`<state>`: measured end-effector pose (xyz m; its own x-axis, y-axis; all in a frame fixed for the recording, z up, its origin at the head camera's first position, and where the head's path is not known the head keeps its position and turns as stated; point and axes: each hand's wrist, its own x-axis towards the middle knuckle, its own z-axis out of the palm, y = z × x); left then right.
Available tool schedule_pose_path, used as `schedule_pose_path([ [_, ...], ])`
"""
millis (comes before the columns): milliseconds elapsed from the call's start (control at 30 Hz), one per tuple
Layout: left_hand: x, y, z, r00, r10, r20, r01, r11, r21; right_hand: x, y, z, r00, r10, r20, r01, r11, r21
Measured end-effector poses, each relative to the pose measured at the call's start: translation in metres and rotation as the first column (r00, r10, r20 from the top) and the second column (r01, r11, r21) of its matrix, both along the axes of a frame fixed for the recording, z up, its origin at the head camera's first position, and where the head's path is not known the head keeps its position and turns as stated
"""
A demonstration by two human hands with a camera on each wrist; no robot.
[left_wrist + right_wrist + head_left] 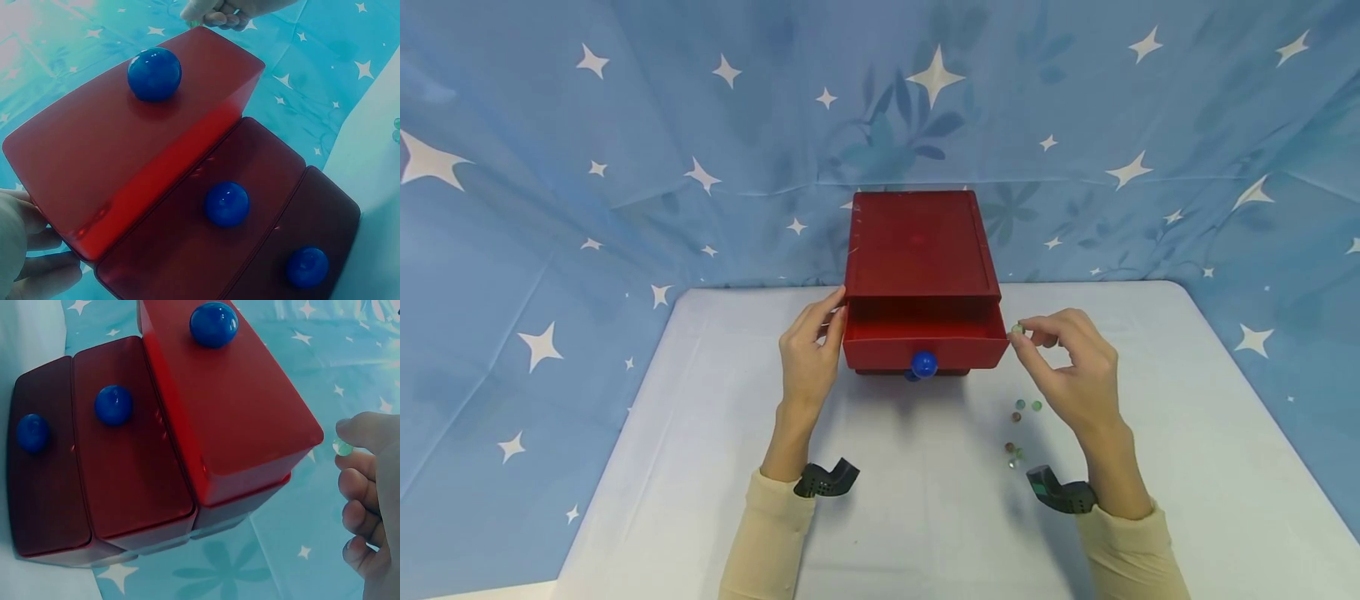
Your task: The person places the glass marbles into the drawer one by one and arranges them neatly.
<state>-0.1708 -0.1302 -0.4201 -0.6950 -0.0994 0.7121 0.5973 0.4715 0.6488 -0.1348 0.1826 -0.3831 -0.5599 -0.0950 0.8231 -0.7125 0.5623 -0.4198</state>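
A red drawer box [921,242] stands on the white table, its top drawer [880,353] pulled out. A round blue knob [924,364] sits on that drawer's front; two lower drawers with blue knobs show as closed in both wrist views. My left hand [808,358] rests on the box's left side, fingers reaching along it beside the open drawer. Between thumb and index finger, my right hand [1075,358] pinches a small green marble [342,447], just off the drawer's front right corner.
Several small marbles [1036,406], green, blue, brown and clear, lie on the white table [715,500] in front of the right hand. Behind the table hangs a blue cloth [760,150] with white stars.
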Motion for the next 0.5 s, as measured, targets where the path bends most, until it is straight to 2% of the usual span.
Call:
schedule_pose_path([
  [500,0.0001,-0.0004,0.0004,1.0,-0.001,0.004,0.001,1.0,0.004,-0.0105,-0.0092,0.0071,1.0,0.025,0.008,-0.025,0.998,0.058],
])
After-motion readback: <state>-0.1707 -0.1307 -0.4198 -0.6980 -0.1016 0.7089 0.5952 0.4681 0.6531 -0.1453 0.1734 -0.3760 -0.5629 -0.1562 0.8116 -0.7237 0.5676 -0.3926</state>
